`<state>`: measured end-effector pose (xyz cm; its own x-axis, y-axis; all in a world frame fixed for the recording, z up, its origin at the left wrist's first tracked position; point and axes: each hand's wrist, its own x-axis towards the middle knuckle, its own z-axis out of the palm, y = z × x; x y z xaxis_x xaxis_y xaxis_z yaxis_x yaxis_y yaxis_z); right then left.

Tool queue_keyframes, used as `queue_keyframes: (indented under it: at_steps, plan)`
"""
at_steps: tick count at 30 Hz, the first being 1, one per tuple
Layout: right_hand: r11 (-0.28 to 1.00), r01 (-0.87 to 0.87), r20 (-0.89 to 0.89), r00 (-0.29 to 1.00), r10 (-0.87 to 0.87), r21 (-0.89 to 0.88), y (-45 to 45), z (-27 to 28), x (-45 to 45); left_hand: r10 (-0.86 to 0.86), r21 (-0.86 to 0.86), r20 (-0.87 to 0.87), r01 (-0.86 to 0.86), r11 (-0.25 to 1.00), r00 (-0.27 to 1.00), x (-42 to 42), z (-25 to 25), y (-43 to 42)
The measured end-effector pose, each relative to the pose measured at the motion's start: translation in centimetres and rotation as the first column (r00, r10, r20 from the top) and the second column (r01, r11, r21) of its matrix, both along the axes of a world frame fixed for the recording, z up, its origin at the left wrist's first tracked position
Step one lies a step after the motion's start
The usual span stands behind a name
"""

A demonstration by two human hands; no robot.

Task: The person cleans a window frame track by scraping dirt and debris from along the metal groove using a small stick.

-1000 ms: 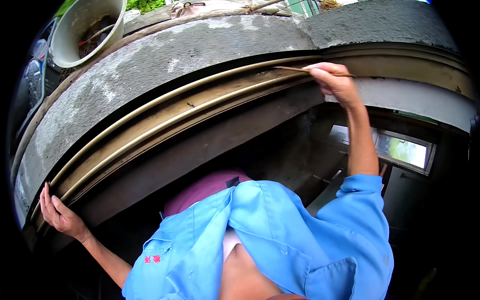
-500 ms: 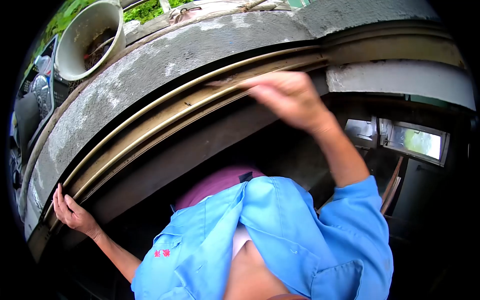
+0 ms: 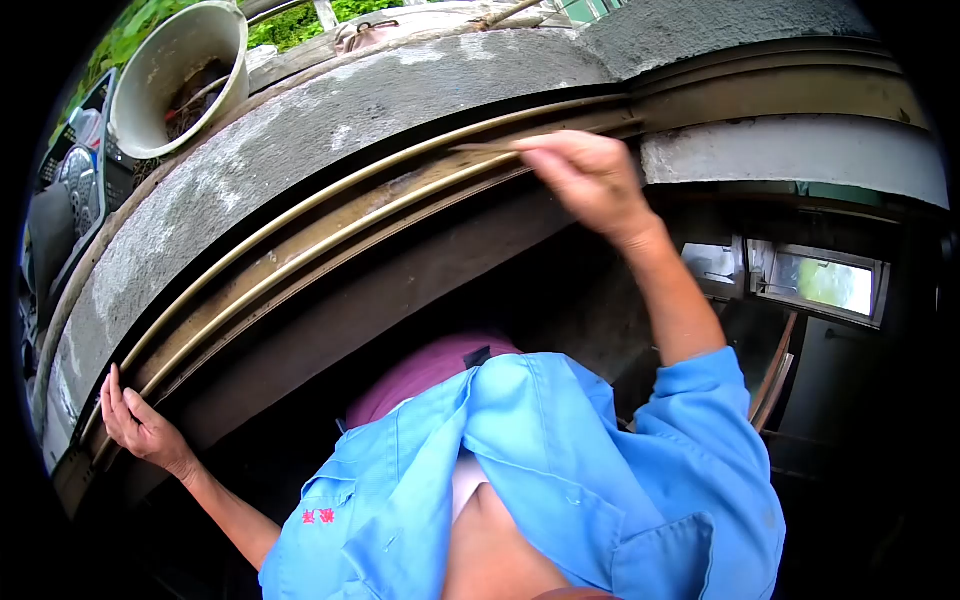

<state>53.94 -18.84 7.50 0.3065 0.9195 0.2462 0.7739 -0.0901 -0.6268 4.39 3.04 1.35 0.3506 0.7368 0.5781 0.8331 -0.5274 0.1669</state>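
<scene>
A window track (image 3: 300, 240) with two brass-coloured rails curves across the view along a concrete sill. My right hand (image 3: 590, 185) is over the track's right part, fingers pinched on a thin stick (image 3: 480, 148) whose tip points left into the channel between the rails. Dark dirt and small specks lie in that channel, left of the stick. At the track's left end, my left hand (image 3: 145, 435) rests with its fingers stretched up against the outer rail and the thumb apart. Nothing shows in it.
Beyond the concrete sill (image 3: 250, 170) stands a dirty white bucket (image 3: 180, 80) with debris inside. A dark crate (image 3: 100, 150) holding items is at the far left. Lower right, a small window (image 3: 825, 283) shows in the dark room. A grey ledge (image 3: 780, 160) adjoins the track.
My right hand has moved slightly right and up with the stick, which now shows more sharply. Dirt in the channel looks shifted. My left hand stays at the rail.
</scene>
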Motion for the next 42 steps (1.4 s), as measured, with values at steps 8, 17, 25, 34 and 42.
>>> queue_keyframes:
  at_steps: [8,17,25,34,42]
  plan:
    - [0.889,0.418,0.14,0.907,-0.397,-0.188,-6.3,4.7,7.6,0.018,0.006,-0.013,-0.018,1.0,1.0,0.0,-0.1,0.0]
    - [0.937,0.114,0.111,0.99,-0.081,-0.329,0.0,7.2,-0.3,0.008,0.014,-0.009,-0.008,1.0,1.0,-0.2,-0.2,0.2]
    - [0.689,0.101,-0.211,0.911,-0.353,-0.717,0.3,8.9,8.9,0.023,-0.004,-0.004,-0.023,1.0,1.0,0.0,-0.2,0.0]
    - [0.719,0.088,-0.31,0.862,-0.402,-0.689,-0.5,7.6,10.4,0.014,-0.007,-0.012,-0.014,1.0,1.0,0.1,0.0,-0.1]
    - [0.792,0.047,-0.343,0.884,-0.316,-0.609,0.8,5.5,7.2,0.015,-0.011,-0.021,-0.015,1.0,1.0,-0.4,-0.2,0.0]
